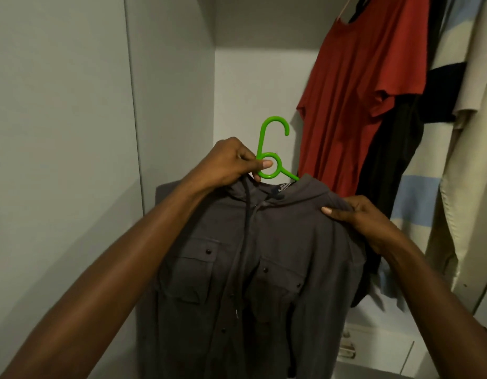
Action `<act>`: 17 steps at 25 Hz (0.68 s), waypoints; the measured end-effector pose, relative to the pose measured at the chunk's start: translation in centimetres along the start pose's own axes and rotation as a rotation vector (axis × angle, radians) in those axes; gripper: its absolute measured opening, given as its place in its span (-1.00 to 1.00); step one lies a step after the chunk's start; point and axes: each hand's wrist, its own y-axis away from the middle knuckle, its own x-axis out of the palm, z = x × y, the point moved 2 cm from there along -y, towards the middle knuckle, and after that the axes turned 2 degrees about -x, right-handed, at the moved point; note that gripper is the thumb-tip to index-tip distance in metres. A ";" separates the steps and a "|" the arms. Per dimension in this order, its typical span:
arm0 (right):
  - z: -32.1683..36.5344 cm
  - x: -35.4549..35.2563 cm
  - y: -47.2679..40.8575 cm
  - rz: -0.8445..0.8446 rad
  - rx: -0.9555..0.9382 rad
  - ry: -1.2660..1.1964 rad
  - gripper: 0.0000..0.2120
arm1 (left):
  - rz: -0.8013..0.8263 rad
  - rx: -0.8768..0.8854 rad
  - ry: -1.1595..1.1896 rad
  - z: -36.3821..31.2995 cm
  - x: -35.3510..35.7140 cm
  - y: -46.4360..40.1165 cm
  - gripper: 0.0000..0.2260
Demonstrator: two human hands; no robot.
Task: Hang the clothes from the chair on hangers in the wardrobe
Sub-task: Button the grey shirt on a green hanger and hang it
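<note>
A dark grey hooded shirt with two chest pockets hangs on a bright green plastic hanger, held up in front of the open wardrobe. My left hand grips the hanger's neck just below the hook, thumb across the green loop. My right hand pinches the shirt's fabric at the right shoulder. The hanger's arms are hidden inside the shirt. Its hook points up and right, free of any rail.
A red T-shirt, a black garment and a striped cream-and-blue garment hang at the right of the wardrobe. The wardrobe's pale wall is at the left. Small drawers sit low at the right.
</note>
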 end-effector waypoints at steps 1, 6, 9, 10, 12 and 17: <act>0.5 -0.2 0.1 -0.067 -0.061 -0.063 -0.87 | -0.003 0.003 0.033 -0.2 -0.6 0.0 -0.71; 2.3 -2.1 0.7 -0.196 -0.187 -0.081 -0.82 | 0.021 -0.291 -0.226 4.3 -4.9 1.7 -0.26; 2.5 -3.1 1.5 -0.179 -0.151 -0.094 -0.82 | 0.328 -0.439 -0.059 9.0 -5.2 4.5 -0.36; 2.7 -3.3 1.6 -0.147 -0.126 -0.099 -0.81 | 0.354 -0.399 0.041 9.7 -4.7 4.8 -0.46; 3.3 -3.8 1.7 -0.036 -0.089 -0.099 -0.76 | 0.263 -0.308 0.095 10.8 -4.0 4.7 -0.58; 5.6 -6.5 2.0 0.267 -0.105 -0.081 -0.48 | -0.266 -0.178 -0.130 11.8 -3.2 3.9 -0.47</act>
